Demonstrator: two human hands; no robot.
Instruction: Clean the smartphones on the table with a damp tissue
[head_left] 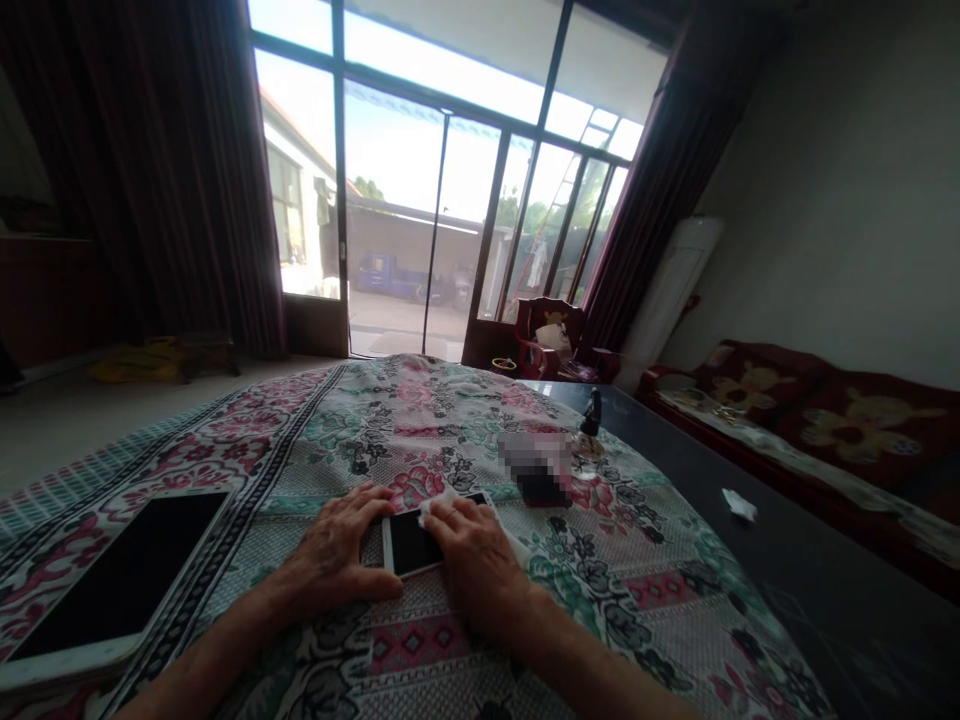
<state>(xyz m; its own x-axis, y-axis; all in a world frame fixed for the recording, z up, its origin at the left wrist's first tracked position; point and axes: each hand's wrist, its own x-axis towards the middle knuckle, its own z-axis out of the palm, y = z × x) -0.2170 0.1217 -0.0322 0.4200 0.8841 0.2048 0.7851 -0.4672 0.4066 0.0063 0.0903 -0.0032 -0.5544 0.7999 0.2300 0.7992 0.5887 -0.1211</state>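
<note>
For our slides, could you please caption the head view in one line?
Left hand holds a white phone, right hand presses a tissue onto it.

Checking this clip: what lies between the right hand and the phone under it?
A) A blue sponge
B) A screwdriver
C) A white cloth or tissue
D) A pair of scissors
C: a white cloth or tissue shows at the fingers of the right hand, lying on the phone.
</note>
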